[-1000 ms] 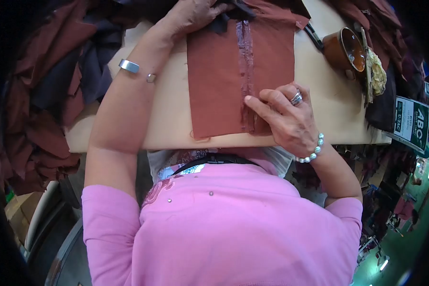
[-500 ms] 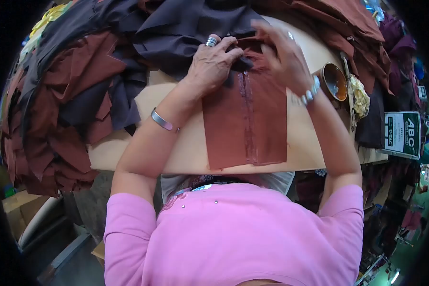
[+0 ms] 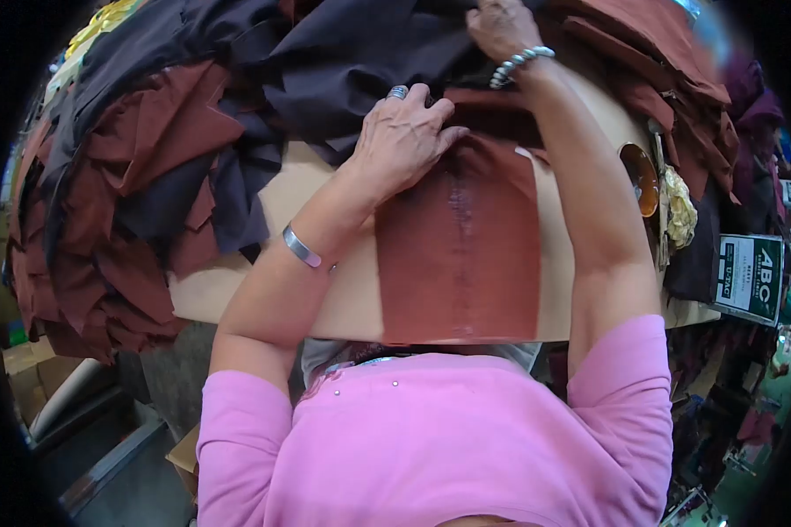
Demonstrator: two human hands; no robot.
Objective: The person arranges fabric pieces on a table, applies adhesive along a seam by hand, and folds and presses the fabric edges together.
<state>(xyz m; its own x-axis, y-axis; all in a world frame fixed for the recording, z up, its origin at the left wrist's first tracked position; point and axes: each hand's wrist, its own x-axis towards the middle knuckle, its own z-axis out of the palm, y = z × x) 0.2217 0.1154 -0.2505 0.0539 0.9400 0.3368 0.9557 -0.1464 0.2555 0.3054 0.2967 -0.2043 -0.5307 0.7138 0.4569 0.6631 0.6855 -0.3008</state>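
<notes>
A rust-brown cloth piece [image 3: 457, 255] lies over the table's near edge, with a dark strip running down its middle. At its far end my left hand [image 3: 406, 132] is closed, its fingers pressed on bunched fabric beside the dark cloth [image 3: 351, 61]. My right hand [image 3: 504, 28] is farther away, at the top of the view over the dark cloth. Its fingers are bent, and what they hold, if anything, is hard to make out.
Heaped brown and dark fabric [image 3: 158, 149] covers the left side, and more brown cloth [image 3: 633, 44] lies at the far right. On the right are a brown bowl [image 3: 639, 180], a stick, a crumpled yellowish lump [image 3: 679, 209] and a green-white ABC box [image 3: 751, 277].
My right hand has moved from the strip to the far side of the table. My left hand stays at the cloth's far end. The brown cloth now sits lower in view, its far part rumpled.
</notes>
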